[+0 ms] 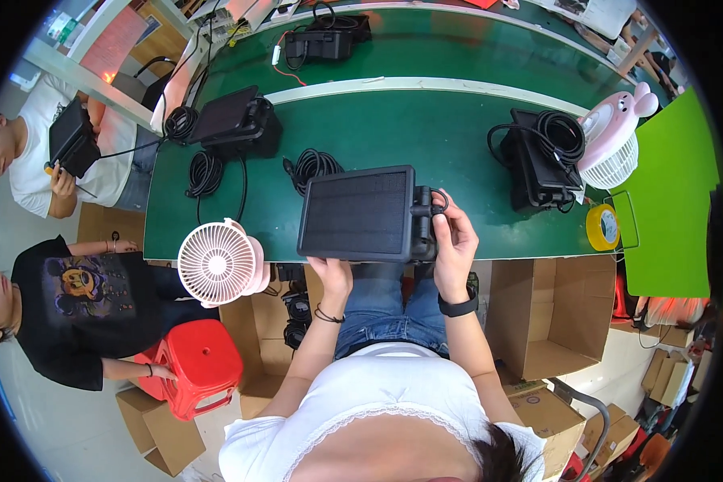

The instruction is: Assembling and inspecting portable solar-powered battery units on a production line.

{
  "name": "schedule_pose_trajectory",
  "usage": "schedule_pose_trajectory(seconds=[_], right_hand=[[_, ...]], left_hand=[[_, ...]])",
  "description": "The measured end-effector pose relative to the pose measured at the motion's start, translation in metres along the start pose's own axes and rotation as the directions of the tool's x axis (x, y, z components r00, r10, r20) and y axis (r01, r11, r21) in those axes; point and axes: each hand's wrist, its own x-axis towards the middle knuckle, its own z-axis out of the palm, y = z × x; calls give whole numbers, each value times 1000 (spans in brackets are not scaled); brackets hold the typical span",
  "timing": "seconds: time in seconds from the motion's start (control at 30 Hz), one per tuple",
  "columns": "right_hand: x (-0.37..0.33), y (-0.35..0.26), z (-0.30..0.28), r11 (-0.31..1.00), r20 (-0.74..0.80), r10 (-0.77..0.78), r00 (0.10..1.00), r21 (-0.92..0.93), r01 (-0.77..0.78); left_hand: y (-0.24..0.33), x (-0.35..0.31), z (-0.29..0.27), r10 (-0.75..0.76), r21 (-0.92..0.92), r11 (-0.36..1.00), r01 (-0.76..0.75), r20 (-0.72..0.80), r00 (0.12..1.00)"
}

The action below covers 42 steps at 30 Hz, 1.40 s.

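Observation:
A black solar panel unit (357,214) is held up at the near edge of the green table, its flat dark face turned toward me. My left hand (332,275) grips its lower left edge from beneath, with most of the fingers hidden behind it. On the right side, my right hand (455,241) is closed round the hinge and a short looped cable (439,201), thumb in front. A coiled black cable (313,169) lies on the table just behind the unit's upper left corner.
Similar black units (237,122) (537,161) with coiled cables stand at left and right. A pink fan (217,262) is near left; another fan (614,140) and yellow tape (602,226) are at right. Cardboard boxes (566,313) stand below. Two people are at left, one holding a black unit (74,140).

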Motion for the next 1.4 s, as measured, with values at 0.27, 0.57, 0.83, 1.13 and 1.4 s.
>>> schedule_pose_trajectory(seconds=[0.27,0.57,0.83,1.13,1.4], right_hand=[[5,13,-19,994,19,104,994,18,-105],[1,43,-78,979,-112,188,976,-59,-196],[-1,24,-89,959,0,284,959,-12,-284],[5,27,-72,965,-91,254,963,-47,-259],[4,23,-77,956,-73,293,953,-8,-294]], left_hand=[[-16,-9,-27,119,74,990,-124,67,991],[24,11,21,-88,249,968,-35,465,881],[27,1,20,87,340,879,-335,575,813],[63,46,6,-271,187,963,196,663,698],[66,97,10,102,826,238,-511,502,859]])
